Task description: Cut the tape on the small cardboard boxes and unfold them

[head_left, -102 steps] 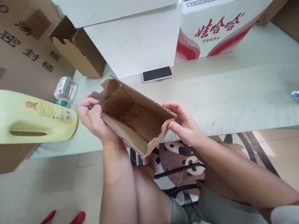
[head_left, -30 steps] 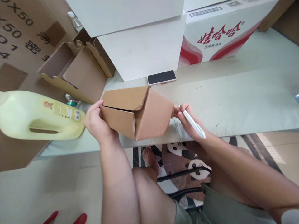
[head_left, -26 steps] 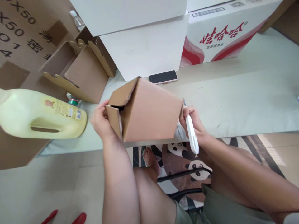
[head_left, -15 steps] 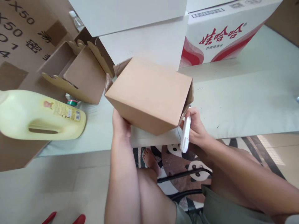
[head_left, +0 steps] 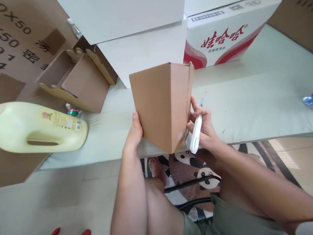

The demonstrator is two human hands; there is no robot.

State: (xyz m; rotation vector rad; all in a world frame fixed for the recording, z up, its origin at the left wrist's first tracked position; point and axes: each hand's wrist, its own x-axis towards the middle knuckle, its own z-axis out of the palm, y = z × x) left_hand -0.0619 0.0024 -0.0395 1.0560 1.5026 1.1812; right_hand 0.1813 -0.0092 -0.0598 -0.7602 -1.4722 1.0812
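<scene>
A plain brown cardboard box (head_left: 153, 104) is held up over the front edge of the covered table, with one corner toward me. My left hand (head_left: 135, 132) grips its left side, thumb on the near face and the other fingers hidden behind. In my right hand (head_left: 204, 122) is a white utility knife (head_left: 196, 133), its short blade out and pointing away from me. Fingers of that same hand also touch the right side of the box, next to a taped seam.
A pale yellow jug (head_left: 70, 140) lies on its side at the left. Behind it stands an open brown carton (head_left: 88, 81). White cartons (head_left: 144, 49) and a red-and-white printed carton (head_left: 222, 42) line the back. A clear bluish bottle (head_left: 308, 100) shows at the right edge.
The box has turned from lying broad face up to standing more upright, with a corner edge facing me. My left thumb now shows on its near face, and the knife's blade has come into view.
</scene>
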